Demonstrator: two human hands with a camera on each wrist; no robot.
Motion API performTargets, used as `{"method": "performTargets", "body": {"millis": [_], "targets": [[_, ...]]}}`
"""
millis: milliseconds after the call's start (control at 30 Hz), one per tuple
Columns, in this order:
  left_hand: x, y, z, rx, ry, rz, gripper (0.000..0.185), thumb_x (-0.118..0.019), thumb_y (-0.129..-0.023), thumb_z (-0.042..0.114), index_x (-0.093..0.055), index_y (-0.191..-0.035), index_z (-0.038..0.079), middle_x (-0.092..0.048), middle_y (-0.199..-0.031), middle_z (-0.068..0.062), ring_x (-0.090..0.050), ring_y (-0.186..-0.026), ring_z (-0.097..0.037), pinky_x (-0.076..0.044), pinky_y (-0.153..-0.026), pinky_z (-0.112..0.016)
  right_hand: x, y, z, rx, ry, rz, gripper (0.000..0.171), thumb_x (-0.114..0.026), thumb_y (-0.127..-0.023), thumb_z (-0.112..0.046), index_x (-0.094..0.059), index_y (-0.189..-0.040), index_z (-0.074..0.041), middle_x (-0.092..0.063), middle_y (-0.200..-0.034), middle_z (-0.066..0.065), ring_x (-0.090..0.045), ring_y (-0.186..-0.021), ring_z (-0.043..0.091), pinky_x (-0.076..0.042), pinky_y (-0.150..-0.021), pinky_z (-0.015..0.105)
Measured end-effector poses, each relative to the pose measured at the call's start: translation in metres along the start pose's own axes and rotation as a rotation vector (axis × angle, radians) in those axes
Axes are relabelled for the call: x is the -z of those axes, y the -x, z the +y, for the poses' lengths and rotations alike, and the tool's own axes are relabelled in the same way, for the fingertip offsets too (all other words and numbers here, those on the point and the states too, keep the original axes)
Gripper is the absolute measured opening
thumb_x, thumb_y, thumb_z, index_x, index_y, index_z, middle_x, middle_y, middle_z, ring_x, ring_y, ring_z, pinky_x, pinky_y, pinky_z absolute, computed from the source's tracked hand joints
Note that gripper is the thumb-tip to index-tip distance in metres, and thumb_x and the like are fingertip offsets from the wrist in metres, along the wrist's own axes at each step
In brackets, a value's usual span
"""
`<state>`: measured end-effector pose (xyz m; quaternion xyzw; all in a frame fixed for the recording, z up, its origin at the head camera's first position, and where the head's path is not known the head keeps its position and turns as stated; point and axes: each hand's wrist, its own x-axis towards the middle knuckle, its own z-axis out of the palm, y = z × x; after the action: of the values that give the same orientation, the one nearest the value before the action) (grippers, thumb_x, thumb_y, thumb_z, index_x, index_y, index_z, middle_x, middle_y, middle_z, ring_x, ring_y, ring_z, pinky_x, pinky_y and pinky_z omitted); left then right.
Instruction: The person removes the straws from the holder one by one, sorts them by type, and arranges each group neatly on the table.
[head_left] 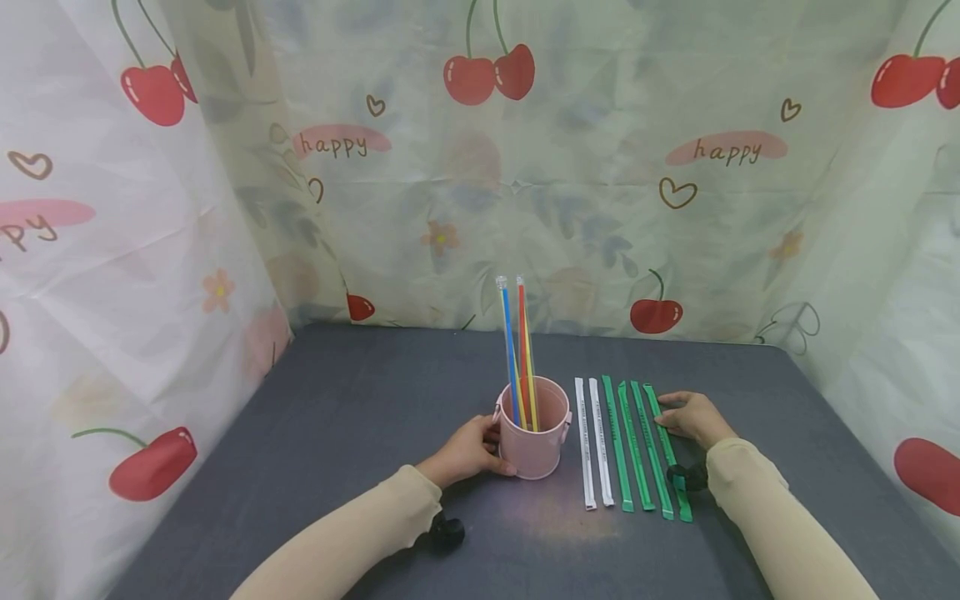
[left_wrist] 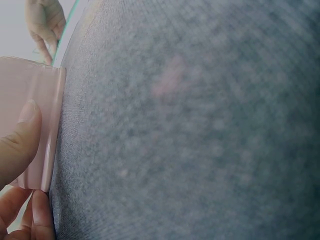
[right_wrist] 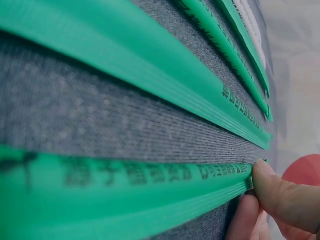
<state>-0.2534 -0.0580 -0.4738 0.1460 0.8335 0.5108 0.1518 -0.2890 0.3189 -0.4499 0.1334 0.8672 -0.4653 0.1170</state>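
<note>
Wrapped straws: six wrapped straws lie side by side on the grey table (head_left: 337, 417), right of the pink cup (head_left: 534, 442); two white wrapped straws (head_left: 592, 442) sit nearest the cup, four green wrapped straws (head_left: 633, 446) lie beyond them.
Rightmost green straw: the rightmost green wrapped straw (head_left: 667, 454) lies at the outer edge of the row; its far end is under the right hand.
Right hand: the right hand (head_left: 693, 417) pinches the far end of that wrapper; the right wrist view shows a thumb and fingers (right_wrist: 280, 195) curled round the wrapper tip.
Left hand: the left hand (head_left: 468, 450) grips the cup's left side, thumb (left_wrist: 20, 145) pressed on the wall.
Cup contents: blue, red and yellow straws (head_left: 517, 350) stand upright in the cup.
Writing, wrappers: dark print runs along each green wrapper; characters are too blurred to read.
Writing, backdrop: the cherry-print curtain (head_left: 600, 167) bears the word "happy" twice.
Edges: the curtain closes off the table on the left, rear and right sides.
Open room: bare table surface lies left of the cup and behind the row.
</note>
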Motion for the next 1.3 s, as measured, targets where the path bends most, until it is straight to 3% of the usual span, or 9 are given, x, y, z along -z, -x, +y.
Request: {"method": "performTargets", "body": {"millis": [400, 667, 1000, 1300], "targets": [[0.0008, -0.0006, -0.0007, -0.005, 0.0, 0.002, 0.069, -0.087, -0.069, 0.008, -0.055, -0.129, 0.003, -0.059, -0.117, -0.012, -0.059, -0.107, -0.026, -0.051, -0.095, -0.044, 0.0033, -0.0004, 0.0015, 0.016, -0.019, -0.037, 0.058, -0.066, -0.088, -0.001, -0.04, -0.139, 0.01, -0.059, -0.119, 0.028, -0.065, -0.082, 0.011, -0.056, -0.082, 0.034], [0.0005, -0.0012, -0.0024, -0.015, -0.004, 0.001, 0.069, -0.087, -0.069, 0.008, -0.055, -0.129, 0.003, -0.06, -0.117, -0.011, -0.06, -0.107, -0.025, -0.051, -0.094, -0.044, 0.0027, 0.0014, -0.002, -0.017, -0.048, -0.023, 0.058, -0.067, -0.088, -0.001, -0.042, -0.139, 0.009, -0.065, -0.109, 0.021, -0.065, -0.079, 0.011, -0.056, -0.081, 0.034], [0.0007, -0.0006, -0.0016, -0.016, 0.001, -0.002, 0.069, -0.087, -0.069, 0.007, -0.054, -0.13, 0.003, -0.059, -0.118, -0.011, -0.059, -0.108, -0.025, -0.051, -0.095, -0.044, 0.0019, -0.0017, 0.0017, -0.045, -0.061, -0.001, 0.059, -0.068, -0.088, -0.003, -0.042, -0.139, 0.008, -0.057, -0.123, 0.025, -0.065, -0.082, 0.01, -0.056, -0.082, 0.033], [0.0011, 0.0003, -0.0014, -0.006, 0.002, -0.002, 0.071, -0.087, -0.069, 0.009, -0.054, -0.131, 0.004, -0.059, -0.119, -0.011, -0.059, -0.109, -0.025, -0.05, -0.096, -0.044, 0.0027, 0.0002, -0.0013, -0.038, -0.063, 0.002, 0.055, -0.063, -0.092, -0.005, -0.04, -0.141, 0.007, -0.051, -0.131, 0.028, -0.063, -0.103, 0.023, -0.054, -0.09, 0.038]]}}
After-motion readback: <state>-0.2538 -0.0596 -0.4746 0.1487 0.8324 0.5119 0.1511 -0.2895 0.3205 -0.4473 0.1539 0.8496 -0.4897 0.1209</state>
